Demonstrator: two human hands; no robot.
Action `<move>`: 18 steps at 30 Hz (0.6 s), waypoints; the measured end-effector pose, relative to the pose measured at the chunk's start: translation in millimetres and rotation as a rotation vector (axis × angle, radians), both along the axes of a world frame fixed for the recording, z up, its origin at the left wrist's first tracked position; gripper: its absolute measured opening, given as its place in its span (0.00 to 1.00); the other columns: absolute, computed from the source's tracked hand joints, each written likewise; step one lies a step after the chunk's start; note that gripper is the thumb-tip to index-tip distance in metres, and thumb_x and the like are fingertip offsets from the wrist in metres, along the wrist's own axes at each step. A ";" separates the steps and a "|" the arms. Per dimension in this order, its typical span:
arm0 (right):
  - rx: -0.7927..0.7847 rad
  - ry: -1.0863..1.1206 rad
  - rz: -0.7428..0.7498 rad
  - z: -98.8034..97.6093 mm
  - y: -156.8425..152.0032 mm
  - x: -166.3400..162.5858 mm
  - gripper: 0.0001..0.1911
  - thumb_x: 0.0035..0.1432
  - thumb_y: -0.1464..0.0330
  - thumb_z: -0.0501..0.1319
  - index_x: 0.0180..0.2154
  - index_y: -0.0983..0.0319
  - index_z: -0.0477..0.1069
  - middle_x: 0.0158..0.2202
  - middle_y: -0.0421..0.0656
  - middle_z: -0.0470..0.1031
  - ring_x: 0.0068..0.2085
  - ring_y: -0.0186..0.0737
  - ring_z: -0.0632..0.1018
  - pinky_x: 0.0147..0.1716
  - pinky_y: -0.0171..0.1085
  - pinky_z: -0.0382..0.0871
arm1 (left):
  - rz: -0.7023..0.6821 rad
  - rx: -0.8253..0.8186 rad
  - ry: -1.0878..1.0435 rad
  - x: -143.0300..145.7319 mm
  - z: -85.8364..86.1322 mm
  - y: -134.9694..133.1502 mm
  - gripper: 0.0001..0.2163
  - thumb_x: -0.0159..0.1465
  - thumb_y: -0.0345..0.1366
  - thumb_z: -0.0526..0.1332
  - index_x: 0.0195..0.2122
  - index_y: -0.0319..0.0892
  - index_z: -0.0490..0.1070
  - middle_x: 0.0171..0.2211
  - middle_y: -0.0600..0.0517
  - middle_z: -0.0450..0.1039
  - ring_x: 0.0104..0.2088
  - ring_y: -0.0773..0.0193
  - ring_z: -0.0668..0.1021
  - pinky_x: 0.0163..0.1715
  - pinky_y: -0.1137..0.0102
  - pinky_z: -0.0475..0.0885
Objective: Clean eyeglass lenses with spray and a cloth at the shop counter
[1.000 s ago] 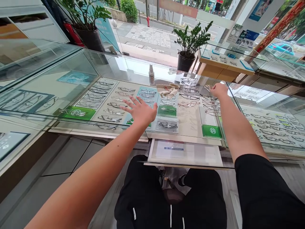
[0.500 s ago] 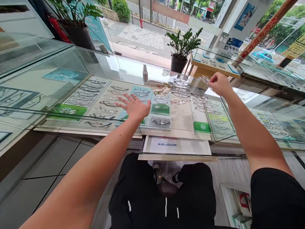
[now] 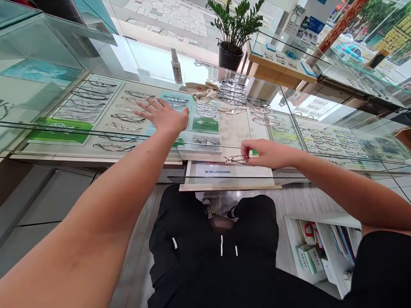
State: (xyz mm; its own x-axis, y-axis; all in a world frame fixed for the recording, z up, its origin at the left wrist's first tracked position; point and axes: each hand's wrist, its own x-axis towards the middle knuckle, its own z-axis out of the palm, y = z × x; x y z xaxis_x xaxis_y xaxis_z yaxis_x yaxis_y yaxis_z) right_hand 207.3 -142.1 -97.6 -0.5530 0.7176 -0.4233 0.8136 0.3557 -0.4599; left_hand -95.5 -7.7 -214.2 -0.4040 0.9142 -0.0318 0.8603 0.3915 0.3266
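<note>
My left hand (image 3: 165,117) is spread flat, palm down, at the glass top of the display case (image 3: 233,132), over rows of eyeglasses (image 3: 126,117) inside. Between the thumb and fingers of my right hand (image 3: 263,153) is a pair of thin-framed eyeglasses (image 3: 236,159), held near the front edge of the case. Below it, a shallow drawer (image 3: 201,174) is pulled out, with a white paper inside. Beyond my hands a white spray bottle (image 3: 176,67) stands upright on the glass. A crumpled beige cloth (image 3: 207,94) lies near it, beside a stack of eyeglasses (image 3: 233,90).
A potted plant (image 3: 229,55) stands behind the case, with a wooden display table (image 3: 279,70) to its right. On the floor at lower right is a white shelf (image 3: 313,246) with books and boxes. My knees are close under the drawer.
My right hand has brought the eyeglasses from the far right of the counter down and inward to the front edge above the drawer. My left hand stays spread. The view has tilted down.
</note>
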 end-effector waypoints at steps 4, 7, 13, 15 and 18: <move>0.010 -0.119 0.010 -24.8 3.5 -7.5 0.06 0.65 0.72 0.62 0.42 0.56 0.68 0.49 0.46 0.81 0.46 0.48 0.77 0.41 0.41 0.66 | 0.015 0.007 -0.033 -0.2 0.2 0.5 0.51 0.73 0.63 0.52 0.82 0.23 0.41 0.82 0.25 0.31 0.80 0.18 0.34 0.72 0.26 0.26; 0.010 -0.177 0.011 -38.8 7.4 -13.9 0.08 0.65 0.73 0.62 0.43 0.56 0.68 0.48 0.47 0.81 0.44 0.49 0.77 0.38 0.40 0.65 | 0.024 0.008 -0.096 -1.8 -1.8 2.8 0.53 0.70 0.67 0.50 0.83 0.29 0.41 0.84 0.33 0.30 0.79 0.22 0.27 0.74 0.29 0.26; -0.038 -0.214 0.042 -76.9 11.1 -26.4 0.08 0.64 0.74 0.62 0.43 0.56 0.70 0.49 0.48 0.83 0.47 0.51 0.81 0.40 0.40 0.68 | 0.025 -0.019 -0.009 -3.0 -4.9 4.3 0.54 0.69 0.68 0.48 0.83 0.27 0.41 0.83 0.29 0.31 0.80 0.21 0.32 0.74 0.27 0.29; -0.030 -0.225 0.058 -93.3 16.4 -28.4 0.08 0.65 0.74 0.62 0.45 0.56 0.70 0.49 0.50 0.83 0.47 0.52 0.81 0.40 0.41 0.69 | 0.021 -0.015 -0.017 -2.7 -4.7 3.6 0.54 0.70 0.67 0.49 0.83 0.27 0.41 0.83 0.29 0.32 0.80 0.20 0.31 0.73 0.26 0.30; -0.008 -0.244 0.046 -121.1 29.0 -28.2 0.11 0.65 0.74 0.62 0.47 0.56 0.72 0.49 0.50 0.84 0.48 0.51 0.81 0.41 0.40 0.69 | 0.011 -0.014 -0.023 -2.4 -4.1 2.8 0.53 0.70 0.67 0.49 0.83 0.27 0.41 0.83 0.29 0.32 0.80 0.18 0.32 0.73 0.24 0.32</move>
